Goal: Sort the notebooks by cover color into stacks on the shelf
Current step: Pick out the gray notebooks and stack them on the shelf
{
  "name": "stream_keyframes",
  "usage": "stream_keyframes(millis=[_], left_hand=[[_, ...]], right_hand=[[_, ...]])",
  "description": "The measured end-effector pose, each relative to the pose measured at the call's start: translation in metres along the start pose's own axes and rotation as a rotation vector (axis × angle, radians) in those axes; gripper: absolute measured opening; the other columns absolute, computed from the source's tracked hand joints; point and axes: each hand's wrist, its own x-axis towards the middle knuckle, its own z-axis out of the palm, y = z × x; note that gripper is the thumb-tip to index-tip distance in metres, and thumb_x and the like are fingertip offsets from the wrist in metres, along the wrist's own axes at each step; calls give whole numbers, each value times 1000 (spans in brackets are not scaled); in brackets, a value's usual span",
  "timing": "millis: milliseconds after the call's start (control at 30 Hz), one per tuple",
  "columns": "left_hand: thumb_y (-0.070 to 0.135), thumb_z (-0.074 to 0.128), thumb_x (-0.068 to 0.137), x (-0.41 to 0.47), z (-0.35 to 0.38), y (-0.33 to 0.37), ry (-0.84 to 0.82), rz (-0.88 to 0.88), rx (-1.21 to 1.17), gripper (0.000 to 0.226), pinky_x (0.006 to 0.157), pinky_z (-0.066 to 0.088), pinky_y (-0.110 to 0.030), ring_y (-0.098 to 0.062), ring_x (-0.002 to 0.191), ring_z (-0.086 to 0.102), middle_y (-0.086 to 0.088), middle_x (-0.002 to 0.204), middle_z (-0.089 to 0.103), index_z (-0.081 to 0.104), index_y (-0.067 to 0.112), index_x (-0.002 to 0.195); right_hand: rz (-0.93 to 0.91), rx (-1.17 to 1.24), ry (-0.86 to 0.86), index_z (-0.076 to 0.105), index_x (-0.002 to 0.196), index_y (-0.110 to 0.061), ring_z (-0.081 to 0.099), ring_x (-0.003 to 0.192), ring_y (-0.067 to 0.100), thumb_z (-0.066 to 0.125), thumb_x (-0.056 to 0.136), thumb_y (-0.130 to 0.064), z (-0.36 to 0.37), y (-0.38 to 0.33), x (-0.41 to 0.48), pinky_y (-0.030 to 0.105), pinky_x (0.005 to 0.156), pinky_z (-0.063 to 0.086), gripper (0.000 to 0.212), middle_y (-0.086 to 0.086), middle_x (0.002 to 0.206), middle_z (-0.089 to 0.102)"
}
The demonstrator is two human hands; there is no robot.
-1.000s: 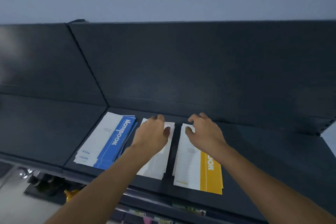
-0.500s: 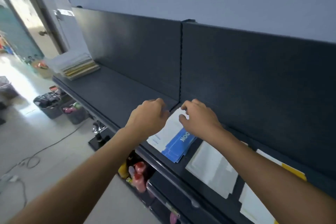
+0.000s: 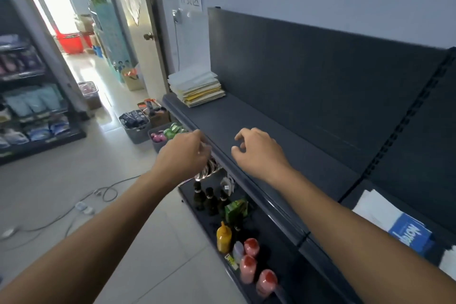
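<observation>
- While both hands hover empty over the shelf (image 3: pixel 246 116), this looks like the in-between step: going for another notebook.
- Left hand (image 3: pixel 182 155) and right hand (image 3: pixel 259 153) are loosely curled, holding nothing.
- The mixed pile of notebooks (image 3: pixel 197 86) sits well beyond the hands, and the blue stack (image 3: pixel 409 232) lies back by the right elbow.
- Next move, I'd guess: reach ahead, lift the top one, check its colour.
- Dark metal shelf, bottles (image 3: pixel 248 264) below the hands, pale floor (image 3: pixel 61 180) and bright doorway (image 3: pixel 74 20) off past the left hand.

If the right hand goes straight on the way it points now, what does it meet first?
Probably the notebook pile at the far end of the dark shelf; the stretch between it and the right hand looks bare. Depth is unclear.
</observation>
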Motion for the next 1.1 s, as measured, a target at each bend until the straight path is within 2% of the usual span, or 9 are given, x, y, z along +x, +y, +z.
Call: stream_keyframes(millis=[100,233,367,600,700,933,1100], left_hand=[[37,52,96,17,-11,-44,23,-26,-21,23,76,58,-39,-16,87,64,7,98,68,64,24,110],[36,51,96,47,-22,-89,61,-46,-20,22,76,58,-41,-17,88,64,6,97,69,63,24,110],[38,45,97,84,-26,-125,56,-75,20,28,80,56,-44,-24,94,64,2,106,70,61,23,114],[44,46,96,167,-31,-179,59,-80,60,30,79,56,-45,-22,94,64,5,112,68,57,27,119],[46,47,95,199,-32,-209,50,-92,81,32,76,57,-44,-22,90,65,6,109,68,57,26,119],[43,52,95,263,-38,-287,49,-89,48,29,71,57,-38,-13,81,61,10,101,68,60,27,118],[43,50,96,316,-39,-345,-17,-3,31,31,77,58,-42,-17,91,64,7,106,68,60,25,118]], right_hand=[[-39,-23,-47,61,123,-21,62,96,20,55,98,-37,20,-27,35,39,84,53,30,-1,114,59],[-87,-44,-56,61,121,-21,61,98,21,55,98,-36,35,-53,93,37,81,52,29,-2,112,59],[-157,-26,-82,61,120,-23,60,96,18,59,97,-36,53,-74,147,37,80,52,27,-5,108,58],[-244,-8,-141,60,120,-24,59,97,17,60,96,-37,89,-92,253,39,84,52,28,-7,107,58],[-276,-11,-119,61,118,-23,57,95,16,61,95,-36,106,-100,301,35,76,49,27,-8,103,56],[-265,-19,-122,61,120,-22,57,89,15,61,95,-35,144,-124,385,31,72,47,28,-8,99,54],[-153,-10,-69,62,120,-22,60,92,17,58,95,-35,172,-141,441,36,78,53,28,-4,108,59]])
